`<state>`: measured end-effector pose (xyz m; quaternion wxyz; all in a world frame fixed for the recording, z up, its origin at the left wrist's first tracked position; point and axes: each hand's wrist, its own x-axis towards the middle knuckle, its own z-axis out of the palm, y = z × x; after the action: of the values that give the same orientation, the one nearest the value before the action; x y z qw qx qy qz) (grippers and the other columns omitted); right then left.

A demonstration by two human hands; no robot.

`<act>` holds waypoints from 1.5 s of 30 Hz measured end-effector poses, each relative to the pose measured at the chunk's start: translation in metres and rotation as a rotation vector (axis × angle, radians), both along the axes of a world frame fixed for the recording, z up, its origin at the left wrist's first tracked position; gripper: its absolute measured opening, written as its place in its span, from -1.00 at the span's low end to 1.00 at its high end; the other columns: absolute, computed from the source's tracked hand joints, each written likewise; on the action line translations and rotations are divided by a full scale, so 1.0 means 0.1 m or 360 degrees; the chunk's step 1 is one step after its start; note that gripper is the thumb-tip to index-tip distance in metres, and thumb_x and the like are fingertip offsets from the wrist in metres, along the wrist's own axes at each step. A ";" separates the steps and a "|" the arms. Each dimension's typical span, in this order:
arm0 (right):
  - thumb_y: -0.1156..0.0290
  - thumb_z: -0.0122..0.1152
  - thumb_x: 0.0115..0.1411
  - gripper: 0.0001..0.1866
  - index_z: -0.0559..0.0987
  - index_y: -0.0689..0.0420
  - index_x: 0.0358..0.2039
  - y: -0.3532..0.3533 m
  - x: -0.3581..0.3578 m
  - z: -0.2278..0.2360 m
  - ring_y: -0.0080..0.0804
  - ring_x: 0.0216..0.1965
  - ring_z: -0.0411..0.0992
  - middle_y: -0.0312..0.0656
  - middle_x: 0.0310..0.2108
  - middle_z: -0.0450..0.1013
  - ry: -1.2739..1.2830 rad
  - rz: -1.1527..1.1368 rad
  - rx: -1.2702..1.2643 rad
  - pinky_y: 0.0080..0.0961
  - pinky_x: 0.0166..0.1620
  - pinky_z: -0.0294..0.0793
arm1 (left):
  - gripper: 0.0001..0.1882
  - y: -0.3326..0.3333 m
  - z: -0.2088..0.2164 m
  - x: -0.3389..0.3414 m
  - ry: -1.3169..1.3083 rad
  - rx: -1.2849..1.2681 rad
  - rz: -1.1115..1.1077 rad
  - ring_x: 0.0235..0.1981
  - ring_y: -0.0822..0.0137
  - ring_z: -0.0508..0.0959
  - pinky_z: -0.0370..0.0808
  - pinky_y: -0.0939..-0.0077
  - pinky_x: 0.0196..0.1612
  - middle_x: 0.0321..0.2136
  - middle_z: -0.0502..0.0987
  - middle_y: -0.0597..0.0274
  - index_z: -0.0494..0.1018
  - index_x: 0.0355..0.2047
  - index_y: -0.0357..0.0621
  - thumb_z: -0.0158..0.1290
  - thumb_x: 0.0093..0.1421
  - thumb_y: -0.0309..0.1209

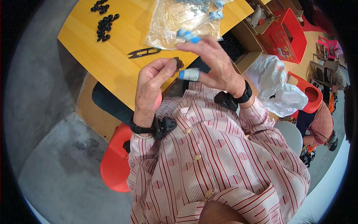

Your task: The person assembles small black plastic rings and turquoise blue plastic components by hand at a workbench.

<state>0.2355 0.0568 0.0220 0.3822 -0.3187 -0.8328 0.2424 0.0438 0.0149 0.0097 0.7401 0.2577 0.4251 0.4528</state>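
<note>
Pinched between the thumb and fingers of my left hand [151,82] is a small dark brown piece [179,62], partly hidden by the fingertips. My right hand [220,65] hovers just right of it, fingers apart and nothing held. Blue and white tape wraps its thumb and one finger. On the yellow table [115,69], black-handled thread snips [144,52] lie just beyond my left hand. A clear plastic bag [164,28] with small blue pieces [194,6] lies past both hands. Small round black pieces [105,27] sit in loose clusters at the far left.
To the right stands an open cardboard box [251,44] of small black pieces [232,45]. Beyond it are a red box [287,37], a crumpled white bag [278,86] and a red chair [309,95]. Another person [320,123] bends at far right. An orange-red seat [115,160] is at lower left.
</note>
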 end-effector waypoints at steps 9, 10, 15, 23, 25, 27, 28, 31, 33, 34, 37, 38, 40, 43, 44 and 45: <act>0.27 0.16 0.17 -0.71 0.56 0.03 -0.10 0.05 0.15 -0.07 -0.21 -0.27 0.31 -0.18 -0.39 0.38 -0.0006 0.0051 -0.0367 -0.33 -0.10 0.28 | -0.81 -0.03 -0.05 0.03 0.0019 -0.0021 -0.0031 -0.31 0.53 0.50 0.40 0.69 -0.17 -0.33 0.55 0.26 0.50 -0.28 -0.32 0.14 0.20 -0.42; 0.27 0.16 0.17 -0.71 0.56 0.03 -0.10 0.04 0.14 -0.04 -0.21 -0.27 0.31 -0.18 -0.39 0.38 -0.0004 0.0049 -0.0365 -0.33 -0.10 0.28 | -0.81 -0.03 -0.05 0.03 0.0021 -0.0018 -0.0032 -0.31 0.53 0.50 0.40 0.69 -0.17 -0.33 0.55 0.26 0.50 -0.28 -0.32 0.14 0.20 -0.42; 0.27 0.22 0.14 -0.71 0.59 0.05 -0.13 -0.01 0.22 -0.02 -0.22 -0.24 0.39 -0.21 -0.37 0.43 0.0003 0.0151 -0.0698 -0.39 -0.11 0.35 | -0.80 -0.04 -0.09 0.03 0.0137 0.0102 -0.0199 -0.36 0.57 0.48 0.40 0.71 -0.24 -0.40 0.53 0.35 0.51 -0.28 -0.28 0.16 0.18 -0.39; 0.33 0.32 0.04 -0.67 0.60 0.04 -0.14 -0.14 0.43 -0.13 -0.36 -0.24 0.42 -0.25 -0.30 0.48 0.0145 0.0182 -0.1056 -0.43 -0.14 0.39 | -0.80 -0.03 -0.15 0.21 0.0161 -0.0028 -0.0426 -0.37 0.55 0.47 0.39 0.67 -0.21 -0.40 0.52 0.36 0.48 -0.31 -0.23 0.06 0.27 -0.32; 0.35 0.32 0.03 -0.69 0.61 0.05 -0.16 -0.17 0.46 -0.13 -0.35 -0.21 0.43 -0.23 -0.29 0.49 0.0101 0.0071 -0.0992 -0.43 -0.14 0.39 | -0.79 -0.01 -0.20 0.26 0.0150 -0.0038 -0.0460 -0.37 0.56 0.47 0.39 0.67 -0.21 -0.40 0.52 0.36 0.49 -0.30 -0.23 0.05 0.27 -0.31; 0.35 0.31 0.04 -0.70 0.61 0.06 -0.17 -0.17 0.50 -0.12 -0.34 -0.20 0.44 -0.21 -0.29 0.50 0.0034 0.0036 -0.1003 -0.42 -0.13 0.40 | -0.78 0.01 -0.24 0.29 0.0150 -0.0051 -0.0471 -0.38 0.56 0.46 0.38 0.68 -0.21 -0.39 0.52 0.35 0.49 -0.30 -0.23 0.04 0.28 -0.31; 0.35 0.30 0.04 -0.71 0.61 0.07 -0.18 -0.15 0.50 -0.13 -0.32 -0.19 0.45 -0.19 -0.29 0.51 -0.0028 0.0036 -0.1010 -0.41 -0.11 0.40 | -0.77 0.01 -0.24 0.30 0.0165 -0.0062 -0.0481 -0.38 0.55 0.46 0.38 0.67 -0.21 -0.38 0.53 0.34 0.49 -0.27 -0.24 0.02 0.29 -0.30; 0.37 0.27 0.06 -0.74 0.61 0.10 -0.20 -0.16 0.56 -0.22 -0.29 -0.21 0.47 -0.17 -0.30 0.52 0.0021 0.0038 -0.0938 -0.42 -0.11 0.41 | -0.74 -0.02 -0.25 0.36 0.0165 -0.0096 -0.0469 -0.38 0.55 0.46 0.38 0.66 -0.21 -0.36 0.53 0.32 0.48 -0.22 -0.26 0.00 0.30 -0.28; 0.44 0.23 0.04 -0.72 0.59 0.16 -0.19 -0.17 0.67 -0.19 -0.32 -0.20 0.48 -0.16 -0.28 0.52 0.0068 0.0002 -0.1032 -0.45 -0.11 0.41 | -0.71 0.01 -0.26 0.43 0.0115 -0.0089 -0.0545 -0.35 0.54 0.46 0.39 0.66 -0.20 -0.35 0.53 0.29 0.46 -0.16 -0.27 0.00 0.30 -0.27; 0.48 0.22 0.05 -0.71 0.58 0.20 -0.16 -0.24 0.82 -0.33 -0.42 -0.18 0.47 -0.19 -0.27 0.52 0.0210 -0.0164 -0.1275 -0.48 -0.10 0.40 | -0.70 0.05 -0.28 0.47 0.0097 -0.0055 -0.0620 -0.34 0.53 0.47 0.39 0.66 -0.19 -0.35 0.53 0.27 0.45 -0.14 -0.27 0.00 0.30 -0.26; 0.47 0.15 0.17 -0.72 0.55 0.23 -0.10 -0.20 1.11 -0.20 -0.52 -0.08 0.43 -0.25 -0.11 0.50 0.0558 -0.0491 -0.1488 -0.59 0.02 0.36 | -0.70 0.08 -0.21 0.44 0.0197 0.0032 -0.0529 -0.32 0.52 0.47 0.39 0.68 -0.18 -0.35 0.54 0.25 0.45 -0.13 -0.26 0.01 0.30 -0.26; 0.48 0.13 0.18 -0.71 0.54 0.23 -0.07 -0.15 1.29 -0.29 -0.54 -0.09 0.43 -0.27 -0.09 0.50 0.0398 -0.0599 -0.1255 -0.59 0.03 0.36 | -0.70 0.09 -0.23 0.40 0.0207 0.0033 -0.0500 -0.32 0.52 0.47 0.39 0.68 -0.18 -0.35 0.54 0.25 0.45 -0.13 -0.26 0.01 0.30 -0.26; 0.45 0.11 0.21 -0.70 0.53 0.22 -0.04 -0.05 1.50 -0.36 -0.57 -0.08 0.41 -0.25 -0.08 0.50 0.0295 -0.0839 -0.1163 -0.63 0.00 0.35 | -0.70 0.09 -0.28 0.26 0.0291 0.0037 -0.0451 -0.33 0.52 0.47 0.39 0.68 -0.19 -0.36 0.54 0.25 0.44 -0.13 -0.27 0.01 0.30 -0.27; 0.43 0.11 0.22 -0.67 0.52 0.21 -0.01 0.11 1.84 -0.63 -0.57 -0.08 0.41 -0.24 -0.08 0.50 0.0141 -0.1019 -0.1122 -0.61 0.00 0.36 | -0.74 0.10 -0.35 0.03 0.0408 0.0106 -0.0248 -0.35 0.53 0.46 0.40 0.67 -0.21 -0.37 0.54 0.26 0.45 -0.15 -0.28 0.00 0.30 -0.33; 0.43 0.10 0.23 -0.67 0.51 0.21 0.00 0.14 1.90 -0.70 -0.56 -0.08 0.41 -0.24 -0.09 0.50 0.0052 -0.1120 -0.1046 -0.61 -0.01 0.37 | -0.76 0.11 -0.34 -0.05 0.0516 0.0150 -0.0159 -0.36 0.54 0.46 0.40 0.68 -0.22 -0.37 0.53 0.28 0.46 -0.15 -0.28 0.01 0.29 -0.34; 0.43 0.09 0.24 -0.67 0.51 0.21 0.01 0.16 1.96 -0.78 -0.55 -0.08 0.42 -0.24 -0.11 0.51 -0.0037 -0.1220 -0.0968 -0.61 -0.01 0.37 | -0.79 0.13 -0.31 -0.12 0.0633 0.0178 -0.0114 -0.36 0.55 0.45 0.39 0.69 -0.23 -0.39 0.53 0.30 0.48 -0.19 -0.26 0.01 0.29 -0.37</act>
<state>0.4313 0.0727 -0.0557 0.3242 -0.7023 -0.5511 0.3131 0.0315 0.0283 -0.0218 0.6417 0.3976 0.5278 0.3894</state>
